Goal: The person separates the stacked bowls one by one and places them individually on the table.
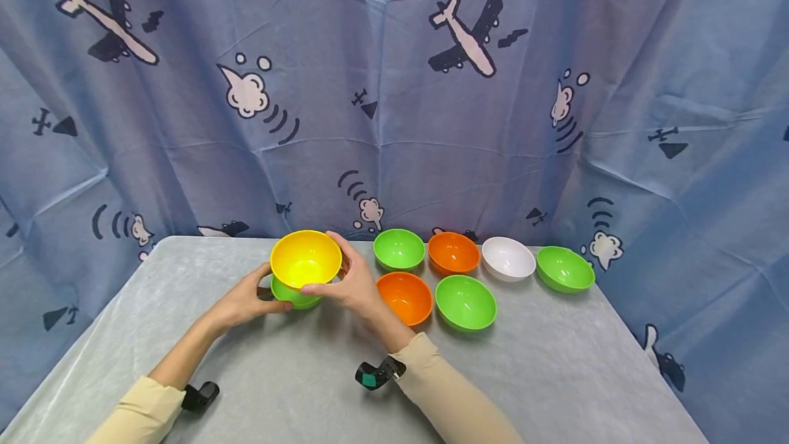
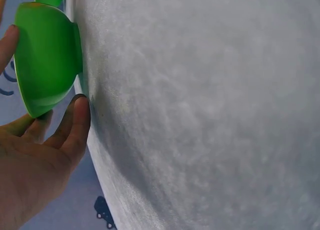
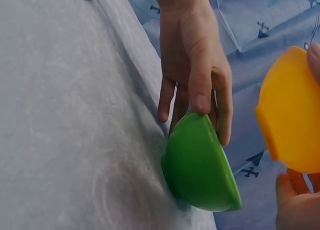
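On the left part of the table, a small green bowl (image 1: 292, 295) stands upright, partly hidden by a yellow bowl (image 1: 305, 259) above it. My left hand (image 1: 243, 300) grips the green bowl at its left side; in the right wrist view the thumb lies on the rim of this green bowl (image 3: 200, 165). With my right hand (image 1: 354, 283) I hold the yellow bowl by its right side, its opening facing up. In the right wrist view a gap shows between the yellow bowl (image 3: 292, 109) and the green one.
To the right, a back row has a green bowl (image 1: 399, 250), an orange bowl (image 1: 453, 253), a white bowl (image 1: 508, 259) and another green bowl (image 1: 564, 269). In front stand an orange bowl (image 1: 404, 299) and a green bowl (image 1: 466, 303). A blue patterned curtain (image 1: 370, 108) hangs behind the table.
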### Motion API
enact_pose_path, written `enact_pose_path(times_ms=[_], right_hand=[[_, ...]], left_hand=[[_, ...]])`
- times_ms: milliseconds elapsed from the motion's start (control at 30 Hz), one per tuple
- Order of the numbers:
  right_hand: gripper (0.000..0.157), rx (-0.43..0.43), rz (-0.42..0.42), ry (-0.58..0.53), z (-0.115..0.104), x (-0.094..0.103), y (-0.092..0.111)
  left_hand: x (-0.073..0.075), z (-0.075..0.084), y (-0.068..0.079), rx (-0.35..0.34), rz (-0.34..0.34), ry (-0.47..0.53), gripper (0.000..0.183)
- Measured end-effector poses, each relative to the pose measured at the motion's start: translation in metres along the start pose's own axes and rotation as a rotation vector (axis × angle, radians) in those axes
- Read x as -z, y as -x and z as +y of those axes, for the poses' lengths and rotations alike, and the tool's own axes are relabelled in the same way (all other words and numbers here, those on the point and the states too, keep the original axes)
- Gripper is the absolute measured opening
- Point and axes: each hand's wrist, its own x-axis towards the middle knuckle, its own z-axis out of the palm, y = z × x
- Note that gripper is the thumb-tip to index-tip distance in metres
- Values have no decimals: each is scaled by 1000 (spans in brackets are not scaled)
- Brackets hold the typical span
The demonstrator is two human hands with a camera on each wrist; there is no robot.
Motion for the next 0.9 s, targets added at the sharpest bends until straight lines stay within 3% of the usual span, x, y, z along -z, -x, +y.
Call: enact_pose_path(times_ms=[167, 333, 900], right_hand=[[97, -9, -67, -75, -12, 11, 9], [97, -39, -109, -64, -20, 27, 18], [98, -112, -114, 2, -28, 81, 38]], left_hand=[[-1, 1, -1, 24, -1, -13, 93], [-1, 1, 0, 65, -6, -46, 99], [-2, 5, 5, 65, -9, -70, 100]])
